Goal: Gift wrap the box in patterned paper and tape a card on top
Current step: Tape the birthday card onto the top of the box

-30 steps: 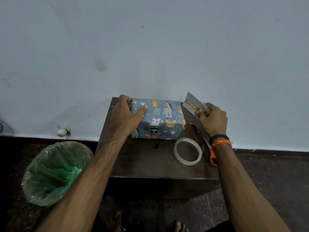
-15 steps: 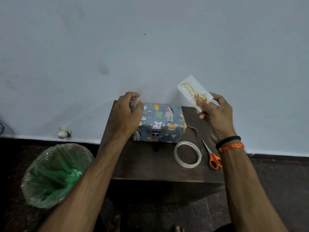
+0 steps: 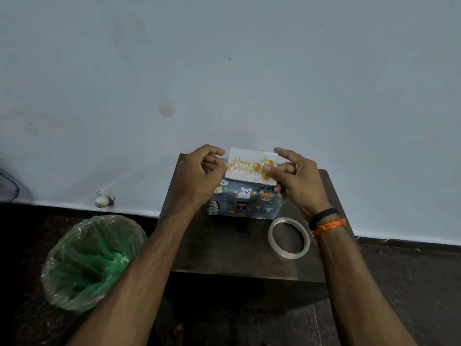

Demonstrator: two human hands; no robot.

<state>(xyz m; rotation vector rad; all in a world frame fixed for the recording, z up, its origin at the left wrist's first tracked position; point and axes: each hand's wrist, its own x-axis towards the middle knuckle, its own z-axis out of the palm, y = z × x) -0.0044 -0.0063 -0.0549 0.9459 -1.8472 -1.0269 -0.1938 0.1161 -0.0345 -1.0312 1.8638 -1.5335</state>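
Observation:
A box wrapped in blue paper with cartoon animals [image 3: 245, 202] stands at the back of a small dark wooden table [image 3: 219, 248]. Above its top I hold a white "Happy Birthday" card [image 3: 247, 166] with gold lettering and balloons, face toward me. My right hand [image 3: 296, 178] pinches the card's right end between thumb and fingers. My left hand [image 3: 199, 176] pinches the card's left edge with curled fingers. The box's top is mostly hidden behind the card and my hands.
A roll of clear tape [image 3: 288, 238] lies flat on the table to the right of the box. A bin lined with a green bag [image 3: 89, 260] stands on the floor at the left. The wall rises right behind the table.
My right hand has brought the card from the right to above the box. My left hand has left the box's side and taken the card's left edge. The view has tilted down.

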